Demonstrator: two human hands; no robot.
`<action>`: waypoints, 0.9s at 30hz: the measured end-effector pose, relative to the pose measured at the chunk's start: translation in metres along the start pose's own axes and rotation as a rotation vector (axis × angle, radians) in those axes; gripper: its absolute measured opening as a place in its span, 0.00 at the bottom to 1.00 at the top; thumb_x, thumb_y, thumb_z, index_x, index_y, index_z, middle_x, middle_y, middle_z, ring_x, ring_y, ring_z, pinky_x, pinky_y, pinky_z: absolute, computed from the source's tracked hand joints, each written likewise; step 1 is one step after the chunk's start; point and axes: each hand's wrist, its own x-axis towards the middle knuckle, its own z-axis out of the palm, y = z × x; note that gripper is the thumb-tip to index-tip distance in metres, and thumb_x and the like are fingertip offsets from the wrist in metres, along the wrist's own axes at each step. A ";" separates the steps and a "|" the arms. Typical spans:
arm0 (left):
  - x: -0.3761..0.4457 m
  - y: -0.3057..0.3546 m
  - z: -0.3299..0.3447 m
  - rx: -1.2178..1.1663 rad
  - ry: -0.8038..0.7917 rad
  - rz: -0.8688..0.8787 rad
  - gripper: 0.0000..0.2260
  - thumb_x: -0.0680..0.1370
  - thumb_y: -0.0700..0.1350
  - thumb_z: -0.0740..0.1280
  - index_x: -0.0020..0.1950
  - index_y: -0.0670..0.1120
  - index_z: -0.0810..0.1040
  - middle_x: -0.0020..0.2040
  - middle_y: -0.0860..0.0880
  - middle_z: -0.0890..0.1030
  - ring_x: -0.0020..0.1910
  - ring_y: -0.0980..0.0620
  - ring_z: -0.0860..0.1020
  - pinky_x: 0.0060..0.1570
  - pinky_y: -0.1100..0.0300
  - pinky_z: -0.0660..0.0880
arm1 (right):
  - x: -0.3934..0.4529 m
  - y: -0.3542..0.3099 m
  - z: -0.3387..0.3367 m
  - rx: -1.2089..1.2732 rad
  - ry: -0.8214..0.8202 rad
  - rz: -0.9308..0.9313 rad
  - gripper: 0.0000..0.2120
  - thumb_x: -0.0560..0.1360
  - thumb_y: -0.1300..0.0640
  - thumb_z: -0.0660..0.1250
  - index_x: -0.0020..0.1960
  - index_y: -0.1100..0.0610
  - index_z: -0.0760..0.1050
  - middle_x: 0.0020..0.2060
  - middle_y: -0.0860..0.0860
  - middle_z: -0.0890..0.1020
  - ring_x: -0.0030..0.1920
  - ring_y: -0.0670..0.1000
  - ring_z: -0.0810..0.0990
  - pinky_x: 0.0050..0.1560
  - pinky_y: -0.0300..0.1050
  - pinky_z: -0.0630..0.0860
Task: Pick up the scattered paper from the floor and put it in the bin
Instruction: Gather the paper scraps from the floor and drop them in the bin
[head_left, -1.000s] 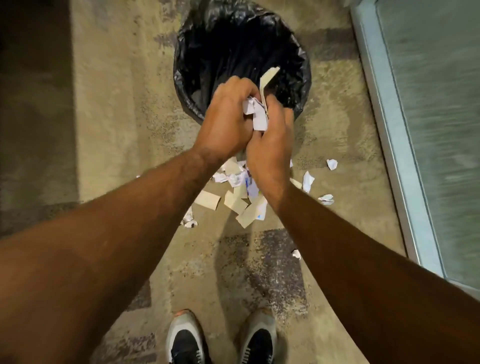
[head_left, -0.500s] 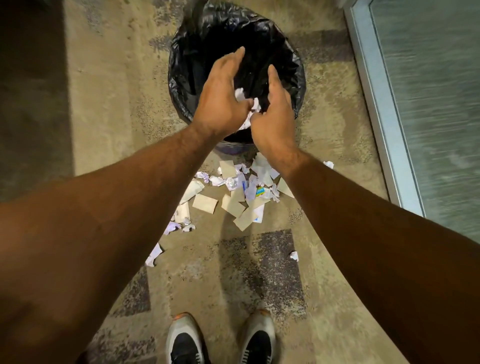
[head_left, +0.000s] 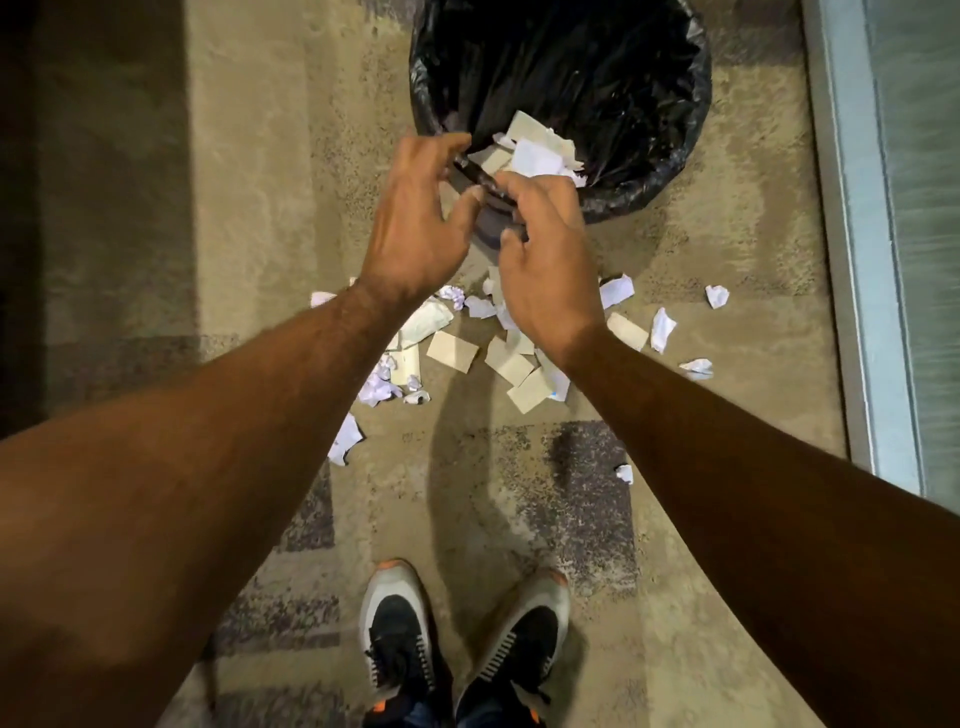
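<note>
A round bin (head_left: 670, 171) lined with a black bag stands on the carpet ahead of me. Several white and beige paper pieces (head_left: 530, 153) lie inside it near its front rim. My left hand (head_left: 415, 223) and my right hand (head_left: 545, 254) hover side by side just in front of that rim, fingers spread, holding nothing. Below my hands more scattered paper (head_left: 457, 351) lies on the floor, flat beige slips and crumpled white scraps, partly hidden by my wrists.
Stray scraps lie to the right (head_left: 717, 296) and nearer my feet (head_left: 625, 473). My two shoes (head_left: 400, 639) stand at the bottom. A pale door frame and glass panel (head_left: 872, 260) run along the right side. Dark floor lies to the left.
My hands held a bundle of paper over the bin, then opened and dropped it in. They have now drawn back toward me, empty, to the bin's front rim.
</note>
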 end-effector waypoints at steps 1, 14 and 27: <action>-0.009 -0.011 -0.002 0.010 0.007 -0.018 0.18 0.80 0.46 0.68 0.70 0.48 0.75 0.63 0.49 0.73 0.56 0.59 0.75 0.53 0.74 0.69 | -0.007 0.000 0.010 -0.005 -0.014 -0.020 0.24 0.77 0.70 0.61 0.72 0.56 0.72 0.63 0.53 0.72 0.63 0.53 0.76 0.64 0.54 0.77; -0.169 -0.195 -0.003 0.271 -0.198 -0.540 0.28 0.74 0.58 0.76 0.68 0.45 0.75 0.67 0.42 0.71 0.65 0.45 0.73 0.65 0.60 0.67 | -0.119 0.059 0.155 -0.088 -0.295 -0.033 0.27 0.73 0.64 0.62 0.72 0.63 0.71 0.60 0.62 0.75 0.56 0.62 0.78 0.61 0.56 0.78; -0.219 -0.271 0.020 0.562 -0.456 -0.827 0.62 0.63 0.54 0.84 0.83 0.53 0.44 0.79 0.40 0.52 0.75 0.34 0.57 0.66 0.37 0.70 | -0.127 0.102 0.231 -0.316 -0.470 0.107 0.35 0.75 0.67 0.71 0.79 0.56 0.64 0.69 0.57 0.72 0.65 0.54 0.74 0.63 0.41 0.70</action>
